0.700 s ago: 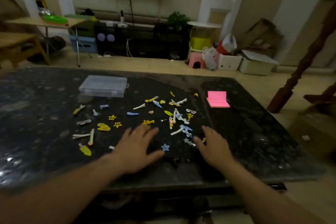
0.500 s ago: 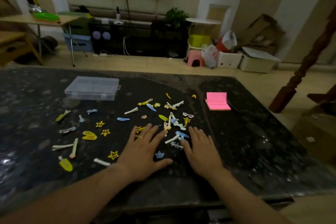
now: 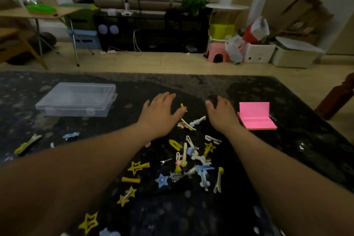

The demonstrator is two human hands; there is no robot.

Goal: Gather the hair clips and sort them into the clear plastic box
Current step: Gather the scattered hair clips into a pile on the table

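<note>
Several small hair clips [image 3: 191, 159] in yellow, blue, white and pink lie scattered on the dark stone table [image 3: 287, 149], many shaped like stars. The clear plastic box [image 3: 76, 99] sits closed at the table's back left. My left hand [image 3: 160, 114] lies flat, fingers spread, beyond most of the clips, its thumb touching a small yellow clip [image 3: 183, 107]. My right hand [image 3: 220, 114] rests palm down beside it, fingers relaxed, holding nothing. More clips lie at the left [image 3: 28, 143] and near the front edge [image 3: 89, 220].
A pink sticky-note pad [image 3: 255, 117] lies just right of my right hand. Beyond the table are a pink stool [image 3: 216, 54], white bins [image 3: 295, 53], a folding table [image 3: 38, 13] and a dark cabinet [image 3: 149, 30]. A wooden post [image 3: 337, 97] stands at the right.
Both hands have slid forward from the near side of the clip pile to its far side. The camera has come closer to the table.
</note>
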